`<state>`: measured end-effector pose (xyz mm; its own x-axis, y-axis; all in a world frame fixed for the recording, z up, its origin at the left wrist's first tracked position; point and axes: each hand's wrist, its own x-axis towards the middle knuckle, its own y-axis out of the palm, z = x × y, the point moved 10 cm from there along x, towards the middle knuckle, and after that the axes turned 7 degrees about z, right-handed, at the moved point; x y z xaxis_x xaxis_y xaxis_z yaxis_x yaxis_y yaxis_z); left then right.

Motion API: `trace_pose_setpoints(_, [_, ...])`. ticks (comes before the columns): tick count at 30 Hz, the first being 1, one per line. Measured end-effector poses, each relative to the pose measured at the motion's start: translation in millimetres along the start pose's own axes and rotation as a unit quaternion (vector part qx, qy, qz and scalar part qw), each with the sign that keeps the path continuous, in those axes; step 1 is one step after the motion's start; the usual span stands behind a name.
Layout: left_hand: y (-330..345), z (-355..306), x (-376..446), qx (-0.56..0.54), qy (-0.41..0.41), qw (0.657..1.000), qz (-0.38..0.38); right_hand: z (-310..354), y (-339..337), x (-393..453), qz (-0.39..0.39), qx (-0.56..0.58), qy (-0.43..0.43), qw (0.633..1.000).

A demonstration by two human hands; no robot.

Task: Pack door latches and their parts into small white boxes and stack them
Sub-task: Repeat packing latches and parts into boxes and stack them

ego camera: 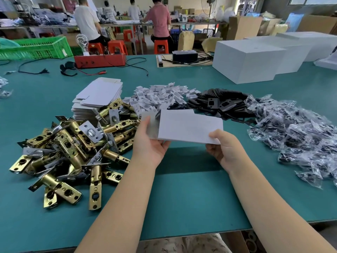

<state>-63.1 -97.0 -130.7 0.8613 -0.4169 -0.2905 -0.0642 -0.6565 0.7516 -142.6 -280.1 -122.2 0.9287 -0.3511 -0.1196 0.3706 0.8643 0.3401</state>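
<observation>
Box blank (187, 127), small and white, held up off the green table (182, 198) between both hands. Head view only.

Left hand (149, 143): grips the box's left end, thumb up along the near face, fingers curled underneath. That end looks partly opened out, a grey shaded panel showing beside the thumb.

Right hand (223, 148): pinches the box's lower right corner, thumb on top, fingers behind. Both forearms reach in from the near edge of the table.

Left of the left hand, touching nothing it holds: heap of brass-coloured door latches (73, 148) with grey faceplates, lying every way up. Just beyond that heap, a stack of flat white box blanks (99, 96), some fanned out on top.

Beyond the held box: pile of small white plastic pieces (160, 96), then a pile of black strike plates (218, 101) running into it on the right.

Right of the right hand: loose mound of clear plastic bags (295, 132) with dark small parts inside; contents too small to make out.

Far right, well beyond the hands: large white cartons (249, 61). Far left: green crate (36, 47). Red box (100, 60) with wires at the table's far side. People seated at benches in the background.
</observation>
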Motion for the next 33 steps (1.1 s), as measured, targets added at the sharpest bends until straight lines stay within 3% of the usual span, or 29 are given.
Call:
trace_pose_setpoints(4, [-17,-12,1,-0.004,-0.014,0.999,-0.041,5,0,0,0.016,-0.034,-0.011,0.999])
trace_pose_setpoints(11, [-9,-32,0,0.246,0.005,0.969,0.013,5,-13,3,-0.015,-0.007,-0.021,1.000])
trace_pose_setpoints(17, [18,-27,-9,0.458,0.131,0.879,-0.005,-3,3,0,-0.001,0.113,-0.029,0.993])
trace_pose_setpoints(21, [19,-16,-11,0.423,0.166,0.890,-0.038,-3,8,-1,0.007,0.087,-0.039,0.995])
trace_pose_setpoints(23, [13,-6,-5,0.325,0.108,0.939,-0.028,-3,7,0,0.004,0.067,-0.040,0.997])
trace_pose_setpoints(25, [18,11,-1,0.177,0.013,0.983,0.036,-2,3,2,-0.007,0.057,-0.040,0.998])
trace_pose_setpoints(28, [33,19,-6,0.015,-0.045,0.989,0.139,-2,-8,5,-0.041,0.115,-0.036,0.992])
trace_pose_setpoints(31, [54,21,-17,0.044,-0.047,0.965,0.255,-1,-13,4,-0.051,0.153,-0.036,0.986])
trace_pose_setpoints(33, [54,22,-16,0.139,-0.030,0.958,0.248,2,-14,4,-0.044,0.141,-0.045,0.988])
